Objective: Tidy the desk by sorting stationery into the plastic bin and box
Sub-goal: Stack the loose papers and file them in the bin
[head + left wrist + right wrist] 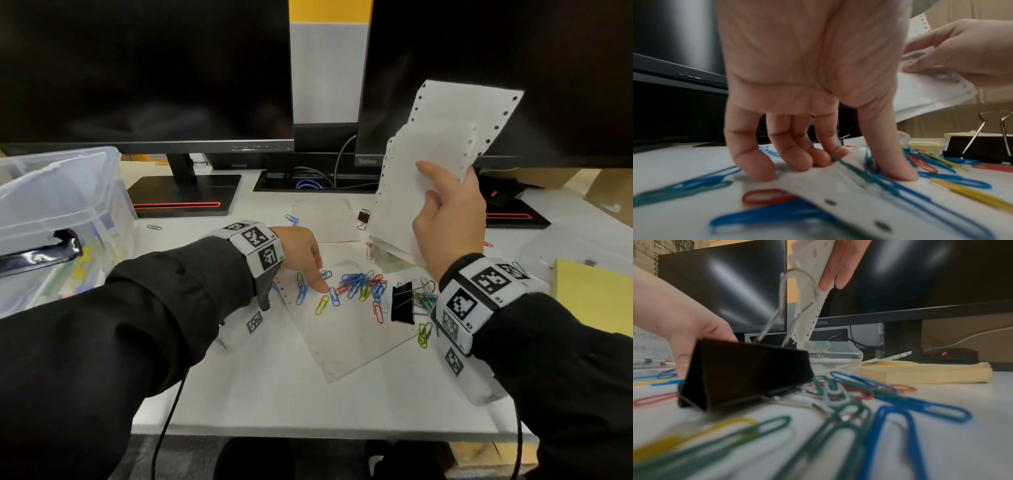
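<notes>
My right hand grips a stack of perforated white paper sheets and holds it upright above the desk, thumb on the near face. The fingertips of my left hand press down on another perforated sheet lying flat, among several coloured paper clips. In the left wrist view the left hand has its thumb beside a blue clip. A large black binder clip stands between my hands, close in the right wrist view. The clear plastic bin sits at the far left.
Two dark monitors stand across the back. A yellow sticky-note pad lies at the right. A small clear box sits under the held stack. Another sheet and a small binder clip lie further back.
</notes>
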Motion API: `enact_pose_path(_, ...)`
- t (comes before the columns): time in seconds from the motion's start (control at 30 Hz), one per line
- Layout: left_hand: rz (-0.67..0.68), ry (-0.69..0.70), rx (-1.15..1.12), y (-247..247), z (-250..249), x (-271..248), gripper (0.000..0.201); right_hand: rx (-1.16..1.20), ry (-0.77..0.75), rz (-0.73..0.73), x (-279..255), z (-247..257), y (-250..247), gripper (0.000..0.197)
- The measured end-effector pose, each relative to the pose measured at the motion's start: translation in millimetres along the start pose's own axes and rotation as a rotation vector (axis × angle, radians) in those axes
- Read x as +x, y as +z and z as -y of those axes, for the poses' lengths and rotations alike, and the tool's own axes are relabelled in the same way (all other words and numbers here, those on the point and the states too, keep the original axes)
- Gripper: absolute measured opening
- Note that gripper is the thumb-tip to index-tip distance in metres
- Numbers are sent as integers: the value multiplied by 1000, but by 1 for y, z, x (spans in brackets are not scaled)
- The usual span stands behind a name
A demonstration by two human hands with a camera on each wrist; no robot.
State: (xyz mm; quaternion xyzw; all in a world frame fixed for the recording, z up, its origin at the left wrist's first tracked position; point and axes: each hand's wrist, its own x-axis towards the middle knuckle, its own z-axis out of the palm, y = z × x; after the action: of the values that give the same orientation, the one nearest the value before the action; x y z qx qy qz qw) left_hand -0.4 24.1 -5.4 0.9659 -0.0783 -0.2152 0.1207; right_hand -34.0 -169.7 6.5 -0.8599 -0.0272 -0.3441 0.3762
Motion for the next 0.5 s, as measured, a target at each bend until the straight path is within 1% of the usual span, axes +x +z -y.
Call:
enact_pose_path(0.07,-22,7,13,1,0,0,26,-30,16,5,-1,3,-2,46)
enact_pose_path(0.13,-84,38,28,1,0,-1,25,-38,10,1,-1,5,-4,47)
enact_pose_path(0.2,-151,76,-6,-3,0,-3,22,-34,5,-3,-2,4,-4,47)
enact_pose_path(0.27,-229,93,-103,-12,1,-6,35,2,3,-4,-2,4,-4,46)
enact_pose_path(0.3,-263,96,-169,-19,1,-9,37,26,0,-5,-2,4,-3,45)
enact_pose_path(0.4,-298,117,-350,-37,1,-16,33,70,-21,-17,-2,4,-1,42)
enact_pose_path(0.5,-341,118,-471,-50,-1,-22,25,106,-36,-32,-2,4,1,39)
